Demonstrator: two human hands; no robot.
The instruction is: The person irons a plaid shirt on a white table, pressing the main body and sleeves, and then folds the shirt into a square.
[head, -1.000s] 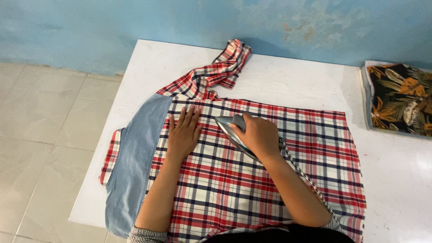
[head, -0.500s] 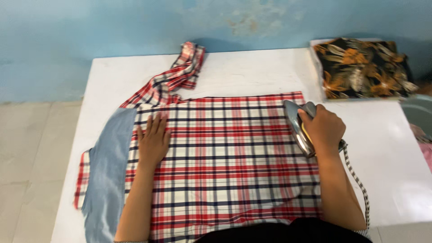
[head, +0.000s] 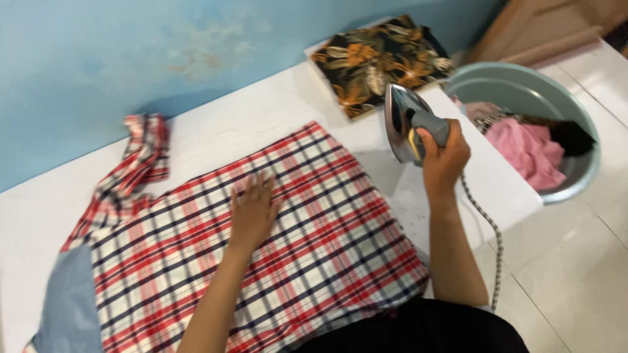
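**Iron up and off the shirt**

Head view: right hand wrapped tight around the grey handle of the iron, soleplate tipped upright and facing left, lifted clear of the cloth. Half a second back, flat on the right edge of the shirt; now out past that edge, over bare desk near the folded floral cloth. Reads as a pass across the shirt finished, iron on its way to being parked. Braided cord trailing down off the desk's edge beside the right forearm.

Left hand as before: fingers spread, palm pressed flat on the plaid, pinning it. Shirt spread wide across the desk, sleeve bunched toward the wall, grey lining showing at lower left.

Surface and room: white desk pushed against a worn blue wall. Pale green basin on the floor at right, pink clothes inside. Light tiled floor below.
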